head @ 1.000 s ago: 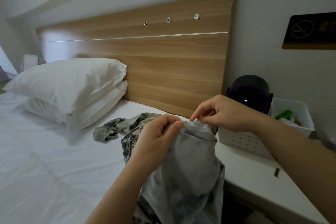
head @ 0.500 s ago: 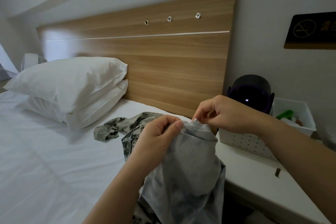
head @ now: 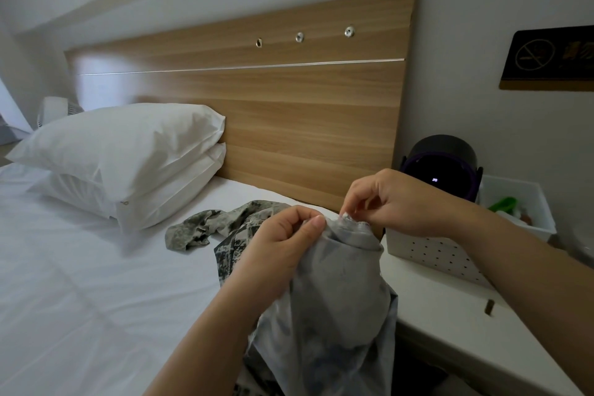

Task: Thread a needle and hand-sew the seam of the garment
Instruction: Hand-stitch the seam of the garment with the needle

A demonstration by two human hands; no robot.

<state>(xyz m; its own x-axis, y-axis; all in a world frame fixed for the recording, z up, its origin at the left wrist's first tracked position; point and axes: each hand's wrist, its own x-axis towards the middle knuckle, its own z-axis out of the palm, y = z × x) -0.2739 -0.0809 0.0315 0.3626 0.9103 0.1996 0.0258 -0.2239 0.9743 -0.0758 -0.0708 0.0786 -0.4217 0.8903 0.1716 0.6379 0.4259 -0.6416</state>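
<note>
Your left hand [head: 283,247]: fingers curled round soft, bunched grey garment [head: 340,299] | your right hand [head: 401,202]: fingers pinching its puckered edge, 2 o'clock.

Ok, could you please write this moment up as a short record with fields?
Place: bed with two stacked white pillows, wooden headboard behind
Garment: grey camouflage fabric, held up and bunched
Left hand: grips a fold of the garment
Right hand: pinches the garment's top edge
Nightstand: carries a white perforated bin and a black round device
</note>
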